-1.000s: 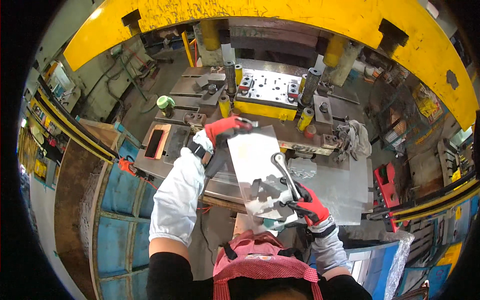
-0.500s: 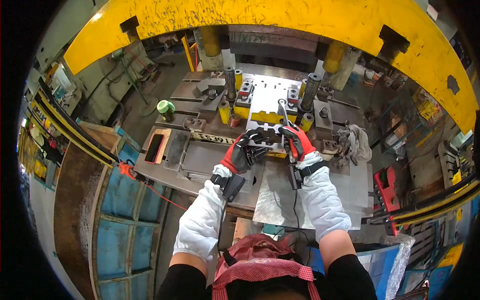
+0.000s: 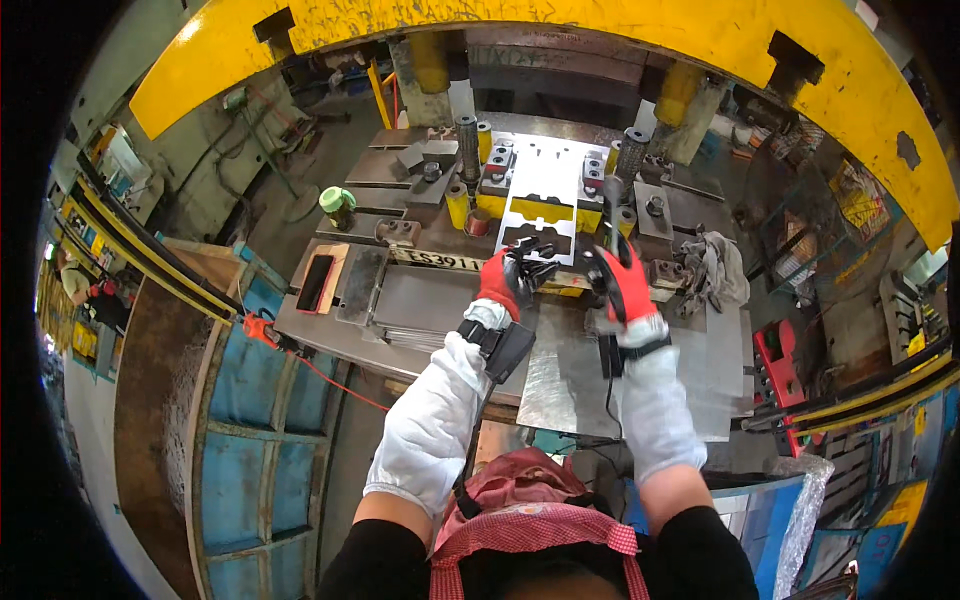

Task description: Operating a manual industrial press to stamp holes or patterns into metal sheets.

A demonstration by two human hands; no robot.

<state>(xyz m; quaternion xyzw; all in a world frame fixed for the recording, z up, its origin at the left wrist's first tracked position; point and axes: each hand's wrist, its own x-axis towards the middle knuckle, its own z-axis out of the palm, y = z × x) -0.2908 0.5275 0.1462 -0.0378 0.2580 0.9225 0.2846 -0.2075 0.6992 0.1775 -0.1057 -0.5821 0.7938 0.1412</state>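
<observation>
A bright sheet metal strip [image 3: 541, 170] with shaped cutouts lies in the die, between the guide posts. My left hand [image 3: 512, 280], in a red and black glove, is at the strip's near left corner, its fingers bent round the edge; the fingertips are partly hidden. My right hand [image 3: 625, 283], gloved alike, is closed to the right of the strip's near end. From it a slim metal tool [image 3: 612, 200], like a wrench, points away from me; it is blurred. Yellow die blocks [image 3: 540, 209] show through the cutouts.
Ridged guide posts [image 3: 632, 152] and yellow cylinders flank the strip. Flat metal sheets [image 3: 425, 298] are stacked at left, near a dark flat object [image 3: 316, 283] on wood and a green-lidded bottle [image 3: 337, 204]. A grey rag [image 3: 715, 270] lies at right. The yellow press frame [image 3: 560, 12] arches overhead.
My right hand and the wrench-like tool have moved right, off the strip. The strip's near end sits farther from me, and my left hand has gone with it. The view has shifted slightly.
</observation>
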